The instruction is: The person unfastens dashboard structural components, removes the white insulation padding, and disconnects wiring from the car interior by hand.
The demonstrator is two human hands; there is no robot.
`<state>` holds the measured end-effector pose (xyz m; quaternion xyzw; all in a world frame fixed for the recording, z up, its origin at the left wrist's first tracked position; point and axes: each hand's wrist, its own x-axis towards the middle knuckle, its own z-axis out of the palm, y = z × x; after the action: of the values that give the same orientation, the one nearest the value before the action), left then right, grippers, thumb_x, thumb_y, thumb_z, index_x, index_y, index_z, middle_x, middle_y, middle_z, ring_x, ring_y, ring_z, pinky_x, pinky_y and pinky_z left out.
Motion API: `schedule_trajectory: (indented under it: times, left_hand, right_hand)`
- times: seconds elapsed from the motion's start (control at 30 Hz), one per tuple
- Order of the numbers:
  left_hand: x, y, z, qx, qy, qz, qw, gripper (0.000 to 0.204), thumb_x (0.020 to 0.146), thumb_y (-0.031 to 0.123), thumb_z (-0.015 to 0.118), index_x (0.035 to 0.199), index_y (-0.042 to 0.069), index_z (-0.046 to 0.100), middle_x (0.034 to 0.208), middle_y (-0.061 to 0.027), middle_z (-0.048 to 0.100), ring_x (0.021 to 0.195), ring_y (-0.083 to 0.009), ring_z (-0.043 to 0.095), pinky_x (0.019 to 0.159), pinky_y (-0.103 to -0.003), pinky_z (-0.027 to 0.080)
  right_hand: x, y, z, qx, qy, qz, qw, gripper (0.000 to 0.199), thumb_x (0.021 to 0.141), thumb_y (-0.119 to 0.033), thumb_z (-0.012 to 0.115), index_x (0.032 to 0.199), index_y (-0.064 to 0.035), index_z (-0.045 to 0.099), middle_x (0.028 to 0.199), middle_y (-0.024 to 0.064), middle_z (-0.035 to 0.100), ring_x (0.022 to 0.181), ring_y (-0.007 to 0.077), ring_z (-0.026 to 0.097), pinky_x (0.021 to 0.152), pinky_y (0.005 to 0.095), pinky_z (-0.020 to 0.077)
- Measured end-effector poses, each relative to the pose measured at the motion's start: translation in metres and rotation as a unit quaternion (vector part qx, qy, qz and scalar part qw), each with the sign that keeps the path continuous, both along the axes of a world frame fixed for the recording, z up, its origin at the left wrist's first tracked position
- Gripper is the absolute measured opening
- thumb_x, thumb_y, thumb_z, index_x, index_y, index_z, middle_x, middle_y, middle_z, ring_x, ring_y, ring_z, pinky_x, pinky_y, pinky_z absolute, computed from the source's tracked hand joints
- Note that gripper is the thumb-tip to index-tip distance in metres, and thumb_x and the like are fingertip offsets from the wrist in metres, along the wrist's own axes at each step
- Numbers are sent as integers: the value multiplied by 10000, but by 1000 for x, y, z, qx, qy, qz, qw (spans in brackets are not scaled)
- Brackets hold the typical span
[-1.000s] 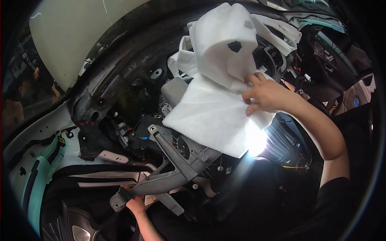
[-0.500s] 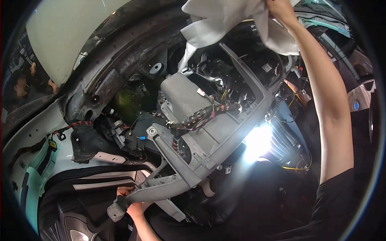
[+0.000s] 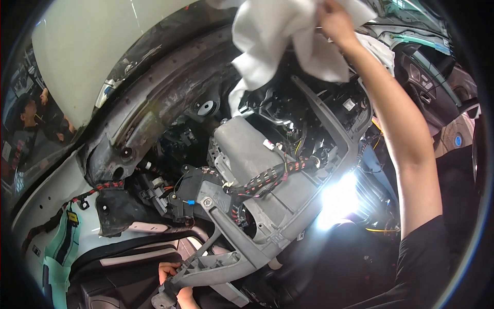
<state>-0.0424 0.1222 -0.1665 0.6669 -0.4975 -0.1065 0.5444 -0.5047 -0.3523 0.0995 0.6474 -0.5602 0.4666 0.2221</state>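
At far left, behind the glass, another person sits outside the vehicle, well apart from the work. Nearer, white body metal carries a pale green strip and a loom of black-and-red wrapped cable. Low in the near left, the left hand grips the end of a grey metal bracket, fingers curled closed around it; only part of the hand shows. From that bracket a grey cross-beam runs up and right through the stripped dash cavity, with a grey box-shaped housing just behind it and a wrapped wiring harness lying across both. A round black grommet sits in the dark firewall above. At far centre-right, the right hand is raised high, fingers clenched on a large white fabric sheet, which hangs bunched above the cavity, clear of the housing. Bright glare marks the right side, below the outstretched forearm. A door panel shows at far right.
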Motion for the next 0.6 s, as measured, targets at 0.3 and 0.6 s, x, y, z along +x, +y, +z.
schedule_trajectory:
  times: [0.3, 0.6]
  left_hand:
    - [10, 3, -14, -5, -51, 9, 999, 222, 861, 103, 563, 798, 62, 355, 795, -57, 461, 705, -139, 420, 670, -265, 379]
    - [-3, -2, 2, -8, 27, -20, 999, 256, 767, -28, 631, 782, 63, 393, 820, -86, 555, 738, -183, 523, 713, -297, 450]
  right_hand:
    - [121, -47, -23, -46, -128, 112, 984, 311, 907, -250, 571, 1031, 34, 609, 1051, 281, 632, 1016, 432, 595, 907, 484, 467]
    - [73, -114, -22, 241, 79, 183, 950, 320, 832, -210, 662, 1097, -35, 700, 1111, 194, 693, 1002, 327, 674, 877, 385, 513]
